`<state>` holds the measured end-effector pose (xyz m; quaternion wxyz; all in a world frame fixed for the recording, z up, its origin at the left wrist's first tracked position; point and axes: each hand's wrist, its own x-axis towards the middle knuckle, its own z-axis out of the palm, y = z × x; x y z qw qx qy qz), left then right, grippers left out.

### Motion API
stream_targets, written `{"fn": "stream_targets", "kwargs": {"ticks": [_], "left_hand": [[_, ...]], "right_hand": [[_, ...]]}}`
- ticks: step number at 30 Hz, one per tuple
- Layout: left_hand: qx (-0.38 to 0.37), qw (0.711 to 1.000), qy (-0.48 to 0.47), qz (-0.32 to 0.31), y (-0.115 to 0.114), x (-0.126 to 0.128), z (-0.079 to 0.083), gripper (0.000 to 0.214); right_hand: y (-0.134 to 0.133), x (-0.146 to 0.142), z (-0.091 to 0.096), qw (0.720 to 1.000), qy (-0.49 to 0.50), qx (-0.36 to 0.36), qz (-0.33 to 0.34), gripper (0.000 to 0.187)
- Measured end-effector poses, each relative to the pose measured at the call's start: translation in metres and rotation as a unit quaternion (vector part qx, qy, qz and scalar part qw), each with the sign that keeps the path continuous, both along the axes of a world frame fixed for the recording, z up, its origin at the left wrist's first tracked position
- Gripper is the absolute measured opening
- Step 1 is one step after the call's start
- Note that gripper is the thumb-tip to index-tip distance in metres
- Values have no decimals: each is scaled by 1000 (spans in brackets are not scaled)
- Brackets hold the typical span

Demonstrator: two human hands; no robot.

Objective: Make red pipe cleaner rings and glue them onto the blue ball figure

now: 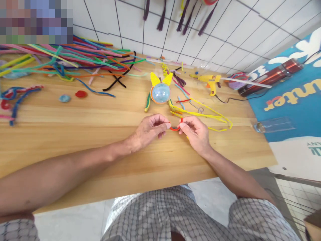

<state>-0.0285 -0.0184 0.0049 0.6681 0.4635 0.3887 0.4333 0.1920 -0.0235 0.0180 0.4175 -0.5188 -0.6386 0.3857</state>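
Between my two hands a short red pipe cleaner [175, 129] bends downward in a shallow curve. My left hand [154, 129] pinches its left end, thumb against fingers. Its right end is pinched by my right hand [195, 131], with a red tip sticking up above the fingers. Just beyond my hands stands a clear bluish ball [161, 93] with an orange rim and two yellow pointed ears [162, 79]. A green and yellow piece [147, 103] lies at its left side. Long yellow pipe cleaners [200, 114] lie beyond and beside my right hand.
A large heap of coloured pipe cleaners [95, 57] covers the back left. Red [81, 94] and blue [64, 98] round pieces lie nearer. Scissors [200, 109] rest behind the yellow strands. A yellow glue gun [210, 82] with its cord and a dark red flask [271, 77] are at right.
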Motion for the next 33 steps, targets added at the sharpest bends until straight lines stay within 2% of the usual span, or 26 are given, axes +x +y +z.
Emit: {"fn": "stream_targets", "kwargs": {"ticks": [9,13,17,21,28,31,33], "left_hand": [[23,1000,16,-1,-4,2,-1,27],[28,999,18,-1,-6,3,-2,28],[18,1000,12,13,-7,5,-3,31],[23,1000,12,14,-6,6,-5,33],[51,998,44,5,-5,3,-5,40],[38,998,43,-7,-6,3,-4,42],[19,999,30,1,-8,5,-3,41]], "right_hand": [[-1,-1,-1,996,-81,20,-15,11],[-2,-3,0,997,-80,20,-14,9],[-3,-5,-1,999,-30,13,-25,14],[-3,-6,-3,999,29,-3,-36,31],[-9,-8,-4,995,89,-43,2,43],[3,8,0,996,51,-66,16,41],[27,33,4,999,11,-32,-16,37]]}}
